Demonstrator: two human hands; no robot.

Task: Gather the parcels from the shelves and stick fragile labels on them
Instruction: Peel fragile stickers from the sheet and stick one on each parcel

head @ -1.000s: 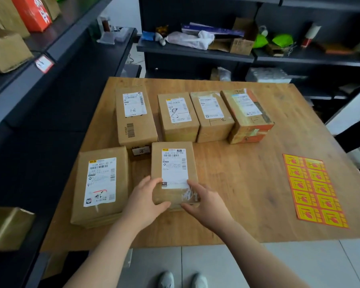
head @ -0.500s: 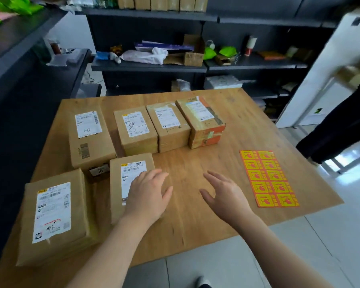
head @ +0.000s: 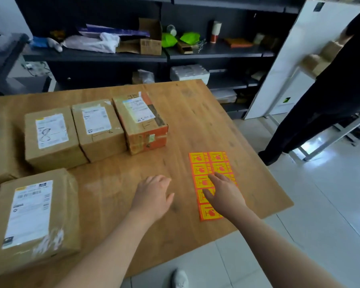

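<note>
Several brown parcels with white shipping labels lie on the wooden table (head: 195, 113). The nearest parcel (head: 35, 217) sits at the front left. Behind it stand a row of boxes (head: 50, 136), (head: 98, 129) and an orange-taped box (head: 141, 123). A sheet of orange and yellow fragile labels (head: 208, 169) lies flat at the front right. My right hand (head: 224, 194) is open, fingers spread over the middle of that sheet. My left hand (head: 154, 196) hovers open above bare wood, to the left of the sheet, holding nothing.
Dark shelves (head: 104, 56) behind the table hold bags, a small carton (head: 150, 44) and clutter. A person in dark clothes (head: 328, 104) stands at the right by a white cabinet (head: 289, 65). Tiled floor lies past the table's right edge.
Both hands left the front parcel and moved right. My right hand now lies over the label sheet, my left follows over the bare wood. The view swung right.
</note>
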